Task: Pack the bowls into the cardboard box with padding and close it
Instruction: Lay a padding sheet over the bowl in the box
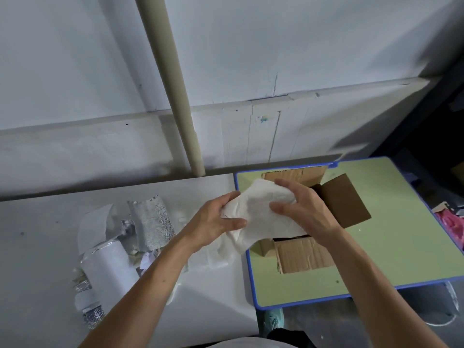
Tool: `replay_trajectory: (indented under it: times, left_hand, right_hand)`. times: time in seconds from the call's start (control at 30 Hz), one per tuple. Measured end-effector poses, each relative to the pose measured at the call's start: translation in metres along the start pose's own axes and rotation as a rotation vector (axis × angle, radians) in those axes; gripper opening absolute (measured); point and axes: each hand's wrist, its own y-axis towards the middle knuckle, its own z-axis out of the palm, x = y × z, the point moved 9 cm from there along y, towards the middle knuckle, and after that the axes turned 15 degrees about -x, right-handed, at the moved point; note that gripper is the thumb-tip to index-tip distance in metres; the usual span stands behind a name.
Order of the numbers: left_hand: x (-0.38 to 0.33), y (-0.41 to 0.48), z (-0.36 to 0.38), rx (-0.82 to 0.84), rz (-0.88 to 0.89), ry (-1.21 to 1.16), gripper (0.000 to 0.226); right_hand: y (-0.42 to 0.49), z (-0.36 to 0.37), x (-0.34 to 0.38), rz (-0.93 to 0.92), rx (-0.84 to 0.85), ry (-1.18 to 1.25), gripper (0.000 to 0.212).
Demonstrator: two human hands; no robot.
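Here, in the head view, a person stands over two adjoining surfaces and holds a crumpled white padding sheet [261, 217] in both bare hands, just above an open cardboard box [303, 254]. The left hand [216, 219] grips the sheet's left edge, its fingers [226, 199] curled round the bunched material. The right hand [303, 209] grips the right side from above, fingers [283, 183] bent and clamped on the sheet. The box sits on a pale green surface [401, 247] with a blue rim, its flaps folded outward: one toward the wall, a darker one to the right, a creased one toward the person. The sheet and the hands hide the inside of the box, so what it holds cannot be told. To the left, on a white surface [37, 247] just beside the green one, lies a heap of silver foil-faced padding [150, 222], with a white roll [110, 264] beside it and more white sheets [216, 257] lying flat by the left forearm. A beige pipe [175, 84] runs up the grey-white wall [326, 46] behind the surfaces. At the far right edge a pink item [452, 227] shows, too blurred to name, and a teal shoe [273, 320] shows on the floor near the person
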Motion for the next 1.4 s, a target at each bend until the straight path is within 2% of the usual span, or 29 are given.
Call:
replay_trajectory:
  times: [0.2, 0.3, 0.37, 0.5, 0.6, 0.77, 0.83, 0.9, 0.97, 1.03, 1.1, 1.2, 1.3, 1.4]
  left_hand:
    - [-0.017, 0.009, 0.034, -0.001, -0.07, -0.034, 0.066]
    - [-0.028, 0.004, 0.069, 0.046, -0.088, -0.051, 0.043]
    - [-0.033, 0.004, 0.087, 0.07, -0.053, 0.02, 0.034]
    - [-0.03, -0.004, 0.114, 0.123, -0.057, 0.221, 0.055]
    - [-0.023, -0.015, 0.13, 0.101, -0.061, 0.333, 0.062]
    - [-0.025, -0.014, 0.127, -0.035, -0.059, 0.267, 0.075]
    - [-0.038, -0.008, 0.128, -0.061, 0.032, 0.309, 0.086]
    - [-0.052, 0.003, 0.127, -0.134, 0.171, 0.469, 0.106]
    - [-0.052, 0.017, 0.123, -0.182, 0.18, 0.607, 0.121]
    - [-0.048, 0.024, 0.127, -0.167, 0.2, 0.691, 0.124]
    - [-0.043, 0.021, 0.129, -0.182, 0.243, 0.756, 0.121]
    - [-0.023, 0.009, 0.118, -0.245, 0.19, 0.766, 0.103]
    - [-0.012, 0.004, 0.096, -0.292, 0.183, 0.79, 0.092]
    - [-0.008, 0.007, 0.085, -0.228, 0.184, 0.804, 0.091]
  right_hand:
    - [0.02, -0.049, -0.025, 0.095, -0.002, 0.114, 0.029]
    - [0.037, -0.07, -0.033, 0.115, -0.007, 0.08, 0.025]
    - [0.046, -0.08, -0.037, 0.116, 0.026, 0.037, 0.026]
    - [0.054, -0.093, -0.045, 0.086, 0.09, -0.094, 0.029]
    - [0.054, -0.096, -0.053, 0.093, 0.138, -0.107, 0.033]
    - [0.058, -0.109, -0.042, 0.007, 0.071, 0.013, 0.042]
    - [0.058, -0.112, -0.03, -0.054, 0.072, 0.035, 0.045]
    - [0.056, -0.11, -0.019, -0.106, 0.102, 0.019, 0.048]
    - [0.052, -0.107, -0.012, -0.134, 0.117, 0.011, 0.05]
    - [0.049, -0.102, -0.007, -0.164, 0.126, -0.036, 0.051]
    - [0.046, -0.091, -0.008, -0.201, 0.151, -0.141, 0.054]
    - [0.045, -0.077, -0.016, -0.216, 0.196, -0.271, 0.057]
    - [0.042, -0.064, -0.02, -0.224, 0.245, -0.308, 0.058]
    - [0.04, -0.054, -0.016, -0.241, 0.259, -0.303, 0.058]
